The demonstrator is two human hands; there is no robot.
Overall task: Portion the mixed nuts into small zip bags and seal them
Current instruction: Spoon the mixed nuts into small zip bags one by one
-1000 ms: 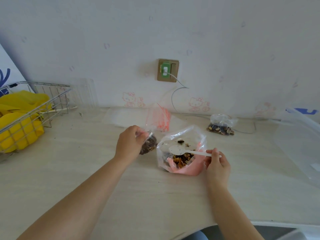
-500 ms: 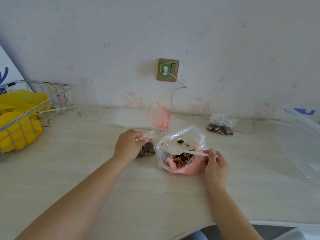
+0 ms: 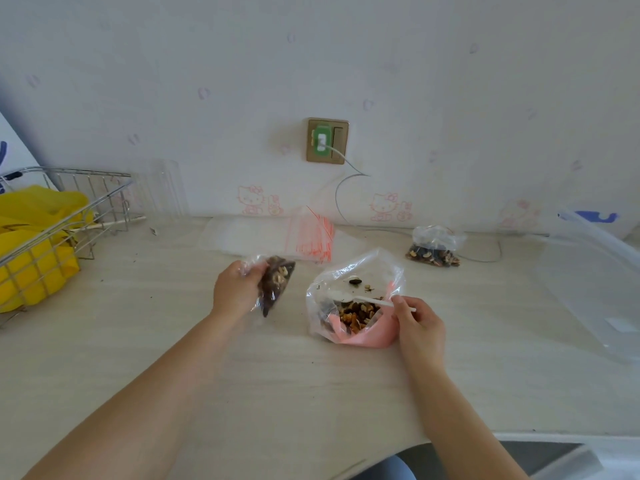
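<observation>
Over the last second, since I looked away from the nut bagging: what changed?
The left hand lifted the small zip bag of nuts off the counter and tipped it; half a second ago it sat lower, against the counter. The right hand kept pinching the white spoon resting in the big nut bag. The filled bag by the wall stayed put.
</observation>
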